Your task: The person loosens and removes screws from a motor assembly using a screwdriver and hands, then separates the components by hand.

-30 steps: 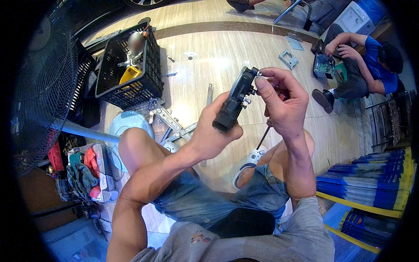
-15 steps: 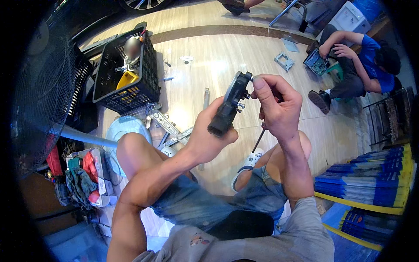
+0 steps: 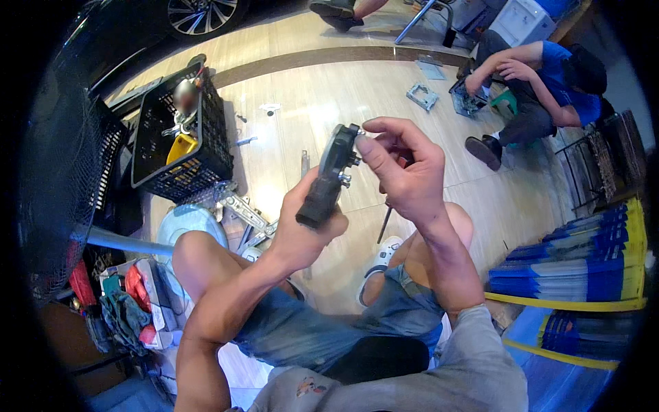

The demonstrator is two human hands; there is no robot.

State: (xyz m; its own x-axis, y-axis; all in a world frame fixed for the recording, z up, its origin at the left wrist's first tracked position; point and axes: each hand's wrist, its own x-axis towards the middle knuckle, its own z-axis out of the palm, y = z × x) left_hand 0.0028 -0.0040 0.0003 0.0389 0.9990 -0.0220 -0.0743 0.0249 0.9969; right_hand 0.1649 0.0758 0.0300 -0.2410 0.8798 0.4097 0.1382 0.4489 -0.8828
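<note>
From my distant seat I see the left hand (image 3: 305, 223) closed firmly around the black part (image 3: 322, 192), raised above the knees, while the right hand (image 3: 408, 168) has thumb and forefinger at its upper end and a screwdriver (image 3: 385, 224) clamped in the curled fingers. I judge this step is finger work on the small screws (image 3: 344, 180), so the next move calls for a steady left hold and delicate turning. Further out, a black crate (image 3: 195, 172) stands on the floor.
</note>
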